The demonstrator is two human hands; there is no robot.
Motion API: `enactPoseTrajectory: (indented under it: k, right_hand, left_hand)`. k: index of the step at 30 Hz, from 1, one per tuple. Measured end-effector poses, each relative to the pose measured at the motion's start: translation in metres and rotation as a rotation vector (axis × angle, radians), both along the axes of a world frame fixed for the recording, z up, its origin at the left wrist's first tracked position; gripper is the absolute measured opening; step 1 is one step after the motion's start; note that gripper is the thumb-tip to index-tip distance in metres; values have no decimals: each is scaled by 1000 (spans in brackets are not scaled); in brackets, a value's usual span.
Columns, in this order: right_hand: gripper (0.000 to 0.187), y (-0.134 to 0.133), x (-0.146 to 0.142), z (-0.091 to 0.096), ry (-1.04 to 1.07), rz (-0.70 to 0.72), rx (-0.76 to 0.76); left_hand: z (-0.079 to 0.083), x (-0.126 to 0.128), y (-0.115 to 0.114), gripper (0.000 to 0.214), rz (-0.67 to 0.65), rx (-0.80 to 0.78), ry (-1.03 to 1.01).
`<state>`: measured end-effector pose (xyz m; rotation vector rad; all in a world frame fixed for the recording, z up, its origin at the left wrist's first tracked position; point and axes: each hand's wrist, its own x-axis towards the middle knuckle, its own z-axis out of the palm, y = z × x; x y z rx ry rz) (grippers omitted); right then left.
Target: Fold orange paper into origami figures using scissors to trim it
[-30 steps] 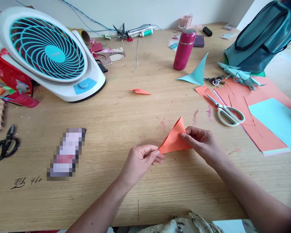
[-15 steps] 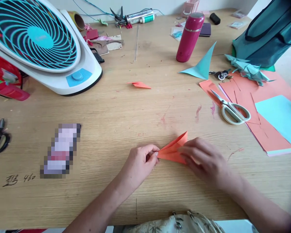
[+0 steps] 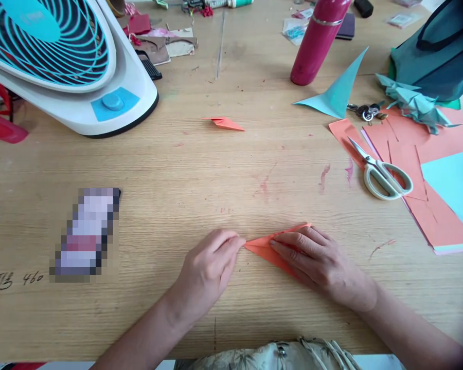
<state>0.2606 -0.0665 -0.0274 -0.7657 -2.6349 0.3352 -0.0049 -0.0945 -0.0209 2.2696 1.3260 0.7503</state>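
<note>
A folded orange paper (image 3: 260, 245) lies on the table in front of me, its narrow point to the left. My left hand (image 3: 212, 267) pinches that tip between thumb and fingers. My right hand (image 3: 312, 257) lies over the wider end, its fingers stretched across the paper and pressing it down. Part of the paper is hidden under this hand. Farther off lies a small folded orange piece (image 3: 226, 123), apart from both hands.
White-handled scissors (image 3: 386, 177) rest on orange sheets (image 3: 443, 216) at the right. Behind them are a folded teal paper (image 3: 339, 97), keys (image 3: 366, 112), a teal paper figure (image 3: 416, 103) and a magenta bottle (image 3: 318, 46). A fan (image 3: 131, 97) and a phone (image 3: 87, 231) are at the left.
The paper's raised, open end has been flattened onto the table. My right hand has gone from holding its edge to lying on top. The view has shifted slightly downward.
</note>
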Motion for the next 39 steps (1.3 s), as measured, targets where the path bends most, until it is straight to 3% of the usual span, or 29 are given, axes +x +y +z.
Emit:
enactPoseTrajectory:
  k: [5, 8, 17, 27, 39]
  right_hand:
    - [28, 1, 0, 1, 2, 0, -15]
    - [29, 0, 1, 1, -1, 2, -11]
    - [29, 1, 1, 2, -35, 9, 37]
    - [53, 1, -17, 15, -366, 46, 197]
    - [44, -3, -17, 10, -337, -9, 188]
  left_hand:
    - [1, -14, -12, 32, -205, 254, 229]
    - [2, -13, -13, 32, -253, 315, 379]
    - [-1, -7, -17, 41, -199, 295, 520]
    - [-2, -4, -19, 41, -190, 329, 576]
    - [-1, -5, -17, 41, -177, 303, 543]
